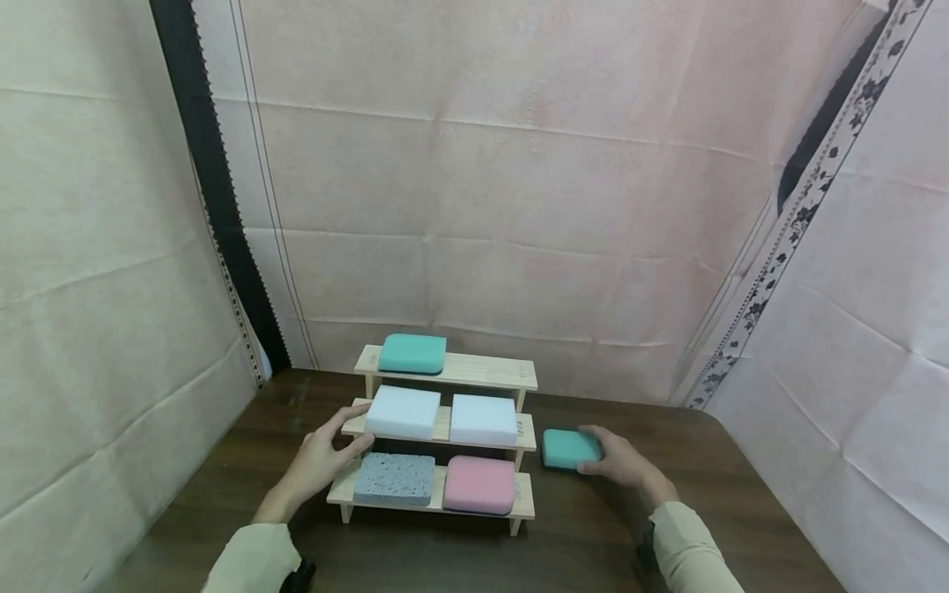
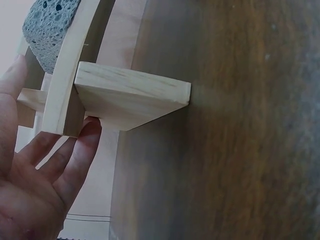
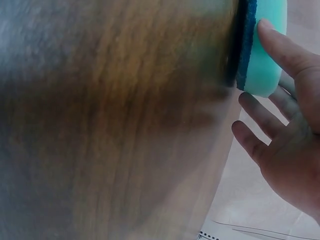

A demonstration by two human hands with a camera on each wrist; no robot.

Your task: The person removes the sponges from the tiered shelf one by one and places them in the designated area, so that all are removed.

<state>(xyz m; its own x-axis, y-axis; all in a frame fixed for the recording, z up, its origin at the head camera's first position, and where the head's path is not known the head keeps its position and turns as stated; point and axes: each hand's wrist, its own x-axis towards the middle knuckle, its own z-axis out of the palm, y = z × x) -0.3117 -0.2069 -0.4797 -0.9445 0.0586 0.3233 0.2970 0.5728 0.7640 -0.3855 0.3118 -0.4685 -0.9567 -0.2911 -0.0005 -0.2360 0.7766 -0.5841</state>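
Note:
A three-tier wooden rack (image 1: 482,369) stands on the table. My left hand (image 1: 320,461) spans its left end at the middle tier, thumb in front and fingers behind; the left wrist view shows fingertips (image 2: 90,127) beside the shelf end. To the right of the rack, my right hand (image 1: 626,461) holds the right end of a teal sponge (image 1: 569,449) between thumb and fingers. The right wrist view shows its dark scrub layer facing the tabletop. On the rack are another teal sponge (image 1: 412,353), two white sponges (image 1: 404,412), a speckled blue-grey sponge (image 1: 395,479) and a pink sponge (image 1: 479,484).
The dark brown wooden table (image 1: 460,564) carries the rack near its back edge. Pale cloth sheets (image 1: 474,181) hang behind and on both sides. A patterned border strip (image 1: 797,218) runs down the right-hand corner.

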